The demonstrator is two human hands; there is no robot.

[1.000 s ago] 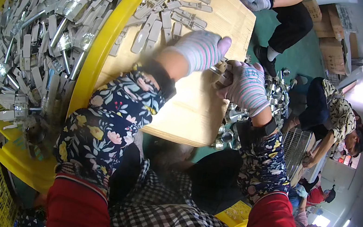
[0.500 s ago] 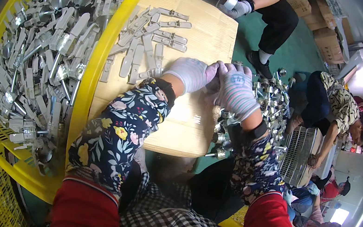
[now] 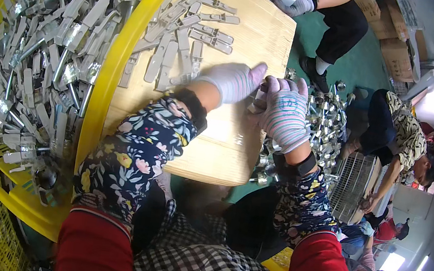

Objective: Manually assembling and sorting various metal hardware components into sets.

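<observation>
In a striped knit glove, my right hand (image 3: 286, 115) is closed at the right edge of the wooden board (image 3: 208, 159). A small metal part (image 3: 258, 101) shows beside its fingertips, mostly hidden by them. My left hand (image 3: 230, 84), gloved too, is just to the left and apart from it. It is smeared by motion, with the thumb pointing toward the right hand and the other fingers not readable. Several loose grey plastic levers (image 3: 182, 46) lie on the board beyond my left hand.
A yellow crate (image 3: 105, 85) full of grey-handled metal pieces (image 3: 56, 44) stands at the left. Shiny metal fittings (image 3: 329, 118) are heaped on the green floor right of the board. A co-worker's hand (image 3: 298, 4) holds a grey roll at the top; other people sit at the right.
My hands, touching before, have come apart. The left has shifted away from the right, which stays closed by the board's edge. The whole view has shifted slightly.
</observation>
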